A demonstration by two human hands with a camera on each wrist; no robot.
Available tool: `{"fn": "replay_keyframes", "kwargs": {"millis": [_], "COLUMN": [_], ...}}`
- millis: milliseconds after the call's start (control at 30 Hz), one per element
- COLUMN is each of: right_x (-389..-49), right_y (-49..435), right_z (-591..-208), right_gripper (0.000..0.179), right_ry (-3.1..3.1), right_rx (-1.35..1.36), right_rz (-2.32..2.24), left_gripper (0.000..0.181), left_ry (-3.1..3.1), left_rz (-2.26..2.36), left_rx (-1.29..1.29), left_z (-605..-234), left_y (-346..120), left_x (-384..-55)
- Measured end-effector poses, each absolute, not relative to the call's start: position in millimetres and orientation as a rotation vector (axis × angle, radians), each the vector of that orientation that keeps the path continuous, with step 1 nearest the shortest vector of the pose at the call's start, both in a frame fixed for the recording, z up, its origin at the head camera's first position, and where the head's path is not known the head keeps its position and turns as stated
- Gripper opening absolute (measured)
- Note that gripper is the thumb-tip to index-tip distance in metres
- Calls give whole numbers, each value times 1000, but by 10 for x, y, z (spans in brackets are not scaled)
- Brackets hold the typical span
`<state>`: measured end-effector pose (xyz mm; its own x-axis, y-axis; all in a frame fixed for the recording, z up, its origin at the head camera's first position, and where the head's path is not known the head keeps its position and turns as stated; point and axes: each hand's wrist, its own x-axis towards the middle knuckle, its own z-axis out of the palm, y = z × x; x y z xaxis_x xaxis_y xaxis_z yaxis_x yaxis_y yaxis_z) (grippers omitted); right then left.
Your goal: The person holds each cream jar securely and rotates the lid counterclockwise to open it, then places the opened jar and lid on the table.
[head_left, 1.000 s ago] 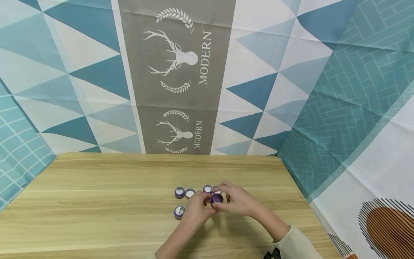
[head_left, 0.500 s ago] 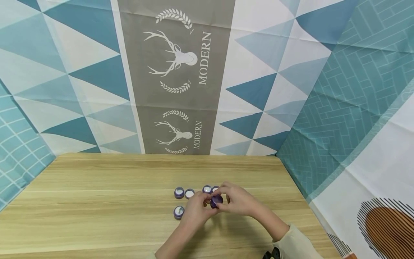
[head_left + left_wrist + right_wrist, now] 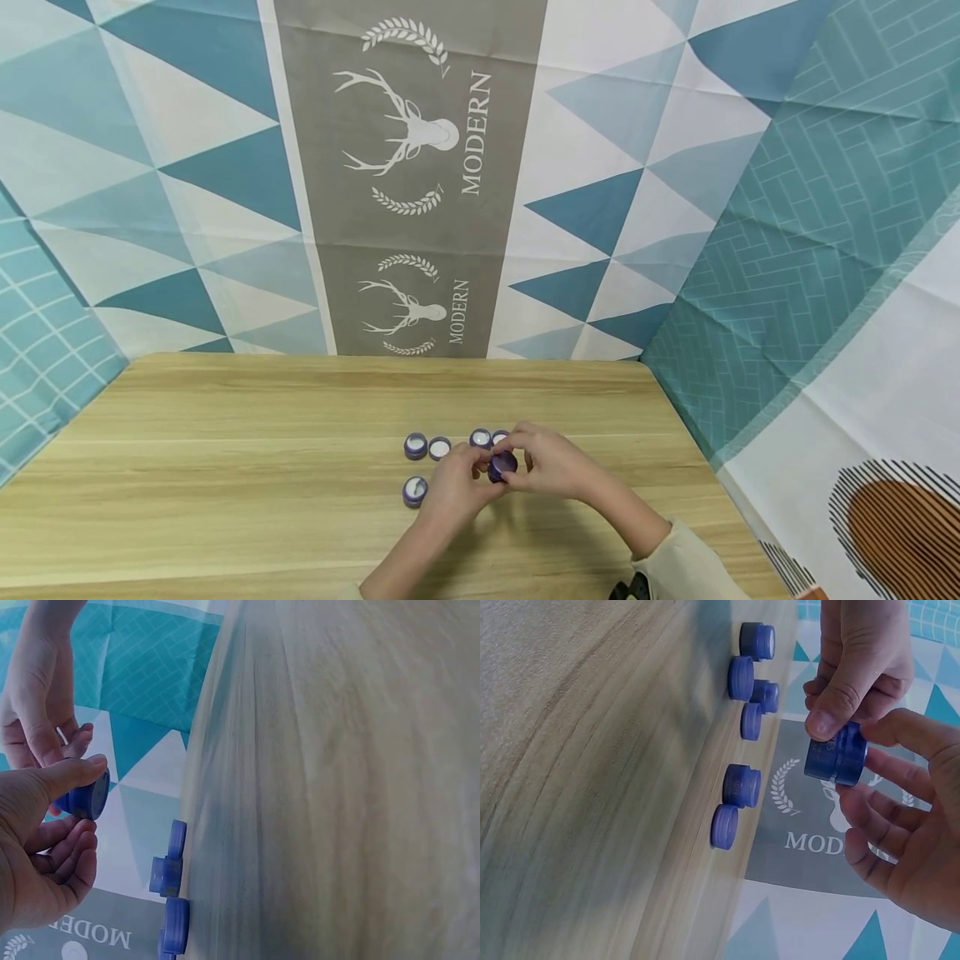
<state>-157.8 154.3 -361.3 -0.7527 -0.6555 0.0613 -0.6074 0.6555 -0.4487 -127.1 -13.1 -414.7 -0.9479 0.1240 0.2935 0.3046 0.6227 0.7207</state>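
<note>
Over the table, both hands hold one small dark purple screw-top jar (image 3: pixel 502 467). My left hand (image 3: pixel 456 490) pinches it from the left, thumb across its side in the left wrist view. From the other side, my right hand (image 3: pixel 553 465) grips it between thumb and fingers. Seen from the right wrist, the jar (image 3: pixel 837 754) lies tilted on its side in the air, with a seam around it; whether it is fully closed I cannot tell. Beyond the hands are an uncapped jar (image 3: pixel 480 438) and a flat lid (image 3: pixel 500 436), partly covered by right fingertips.
More purple pieces stand on the wooden table (image 3: pixel 247 483) left of the hands: a jar (image 3: pixel 416 446), a white-lined lid (image 3: pixel 440 449) and another jar (image 3: pixel 415 490). A patterned cloth (image 3: pixel 408 208) hangs behind the table's far edge.
The held jar has turned: its dark round face, like an opening, showed to the head camera a second ago, and now a smooth surface shows. Both hands have stayed nearly in place.
</note>
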Motion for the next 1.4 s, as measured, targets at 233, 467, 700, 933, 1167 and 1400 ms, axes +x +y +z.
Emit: {"fn": "replay_keyframes", "kwargs": {"millis": [233, 467, 700, 933, 1167, 1400], "right_x": [-1569, -1573, -1579, -1568, -1565, -1563], "right_y": [1542, 1539, 1557, 1575, 1554, 1551], "right_z": [-3634, -3643, -3644, -3664, -3636, -3629], "right_gripper": [36, 27, 30, 41, 27, 34], "right_ry": [2795, 2823, 2761, 2817, 2833, 2791], "right_rx": [-980, -1012, -1077, -999, -1009, -1066], "right_rz": [-757, -714, -733, -801, -728, -702], "left_gripper": [26, 25, 22, 27, 22, 21], "left_ry": [-2644, -2651, -2629, -2651, -2643, -2622], "left_rz": [-1245, -1246, -1235, -1265, -1246, -1230], "left_rx": [-348, -330, -352, -349, -355, -370], "left_z": [-4122, -4105, -4119, -4105, -4100, -4099], "left_y": [-143, -130, -125, -130, -127, -120], "left_x": [-1266, -1266, -1267, -1275, -1265, -1258]}}
